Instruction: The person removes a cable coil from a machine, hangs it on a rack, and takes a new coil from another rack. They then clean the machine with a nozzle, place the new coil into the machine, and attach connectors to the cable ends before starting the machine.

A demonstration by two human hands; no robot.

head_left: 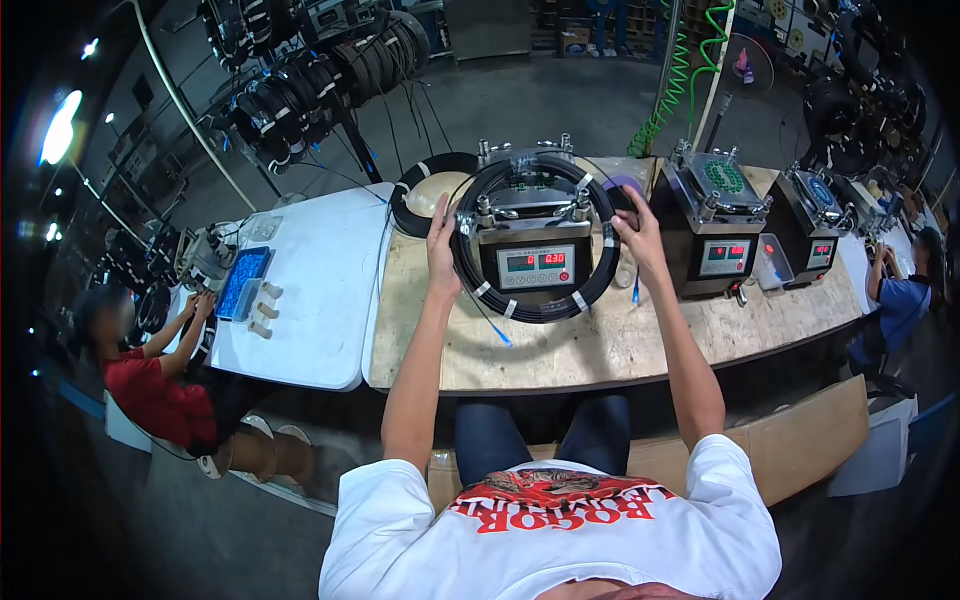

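Observation:
Upright between my hands is a coil of black cable [476, 284], bound with several pale ties. My left hand [442, 250] grips its left side, and my right hand [640, 232] holds its right side near the top. A cable end with a blue tip [503, 338] hangs below the coil. Through the ring shows a metal machine [535, 254] with a red digital display, standing on the wooden table [480, 362]. Behind the coil, at the left, another black coil [408, 216] lies around a pale round object [432, 196].
Two similar machines [712, 240] [808, 226] stand at the right. On the white table [320, 290] at the left is a blue bin [243, 283]. A person in red [165, 395] sits far left, another in blue [900, 305] far right. Green coiled hoses [672, 92] hang behind.

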